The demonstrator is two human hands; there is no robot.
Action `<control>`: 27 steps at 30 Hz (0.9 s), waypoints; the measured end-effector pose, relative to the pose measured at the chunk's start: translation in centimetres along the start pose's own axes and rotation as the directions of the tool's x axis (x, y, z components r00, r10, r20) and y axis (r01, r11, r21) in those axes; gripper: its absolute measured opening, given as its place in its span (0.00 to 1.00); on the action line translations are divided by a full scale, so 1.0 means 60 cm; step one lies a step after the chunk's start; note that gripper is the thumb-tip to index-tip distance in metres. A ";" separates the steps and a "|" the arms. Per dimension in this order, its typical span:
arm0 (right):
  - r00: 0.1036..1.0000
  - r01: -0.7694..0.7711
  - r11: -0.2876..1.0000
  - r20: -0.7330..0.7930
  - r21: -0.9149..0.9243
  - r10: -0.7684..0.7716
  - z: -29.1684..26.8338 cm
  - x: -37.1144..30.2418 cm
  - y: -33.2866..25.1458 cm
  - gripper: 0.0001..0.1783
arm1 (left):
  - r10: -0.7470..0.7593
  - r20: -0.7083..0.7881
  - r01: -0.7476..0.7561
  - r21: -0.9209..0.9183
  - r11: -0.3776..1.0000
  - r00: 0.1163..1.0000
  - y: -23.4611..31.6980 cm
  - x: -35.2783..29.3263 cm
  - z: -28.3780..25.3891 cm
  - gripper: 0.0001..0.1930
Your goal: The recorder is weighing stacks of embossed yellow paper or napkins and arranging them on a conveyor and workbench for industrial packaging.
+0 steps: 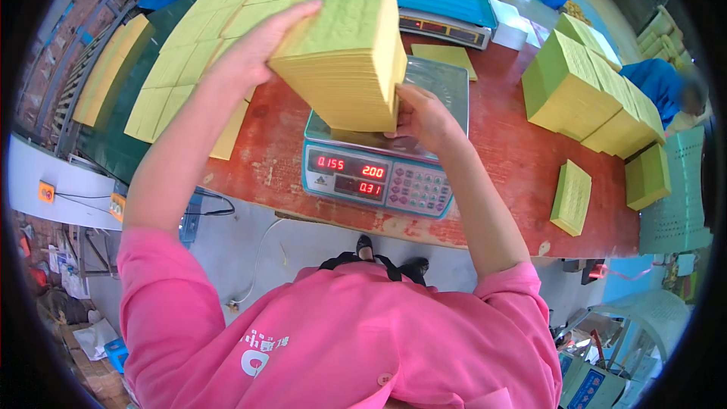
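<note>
One yellow stack (348, 47) is held between opposing fingers (294, 17).

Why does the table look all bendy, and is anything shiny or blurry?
In the head view, the wide lens makes the red table's front edge curve; also in the head view, pale glare shows on the metal scale pan; the yellow stack looks fairly sharp in the head view, while the head of the person at far right is blurred there.

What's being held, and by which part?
A tall stack of yellow sheets: left hand at its upper left edge, right hand at its lower right side.
</note>
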State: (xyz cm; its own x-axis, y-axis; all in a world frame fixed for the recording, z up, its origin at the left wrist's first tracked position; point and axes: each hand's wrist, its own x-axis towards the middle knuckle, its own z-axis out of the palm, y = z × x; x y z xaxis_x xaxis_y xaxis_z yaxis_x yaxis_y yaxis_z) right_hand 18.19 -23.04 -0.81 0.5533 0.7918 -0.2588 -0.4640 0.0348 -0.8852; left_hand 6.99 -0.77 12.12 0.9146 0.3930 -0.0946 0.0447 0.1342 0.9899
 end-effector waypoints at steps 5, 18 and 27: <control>0.993 -0.075 0.987 -0.106 -0.145 0.060 -0.024 -0.039 -0.021 0.25 | -0.136 0.142 0.133 0.031 0.991 0.980 -0.003 0.042 0.034 0.24; 0.678 0.328 0.828 -0.497 -0.455 -0.542 -0.108 -0.284 0.037 0.13 | 0.345 -0.108 -0.333 0.118 0.935 0.932 -0.011 -0.075 -0.007 0.26; 0.725 0.219 0.934 -0.593 -0.283 -0.350 -0.205 -0.341 0.170 0.12 | 0.161 -0.473 -0.175 0.016 0.984 0.866 -0.081 -0.208 -0.069 0.29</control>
State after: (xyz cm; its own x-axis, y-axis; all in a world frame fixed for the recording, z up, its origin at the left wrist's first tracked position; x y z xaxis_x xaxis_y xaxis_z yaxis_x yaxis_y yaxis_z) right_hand 10.66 -46.39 -9.34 0.9737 0.2007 -0.1076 -0.1165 0.0329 -0.9926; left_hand -6.28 -2.56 8.05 0.6092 0.7925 0.0281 -0.1094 0.0489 0.9928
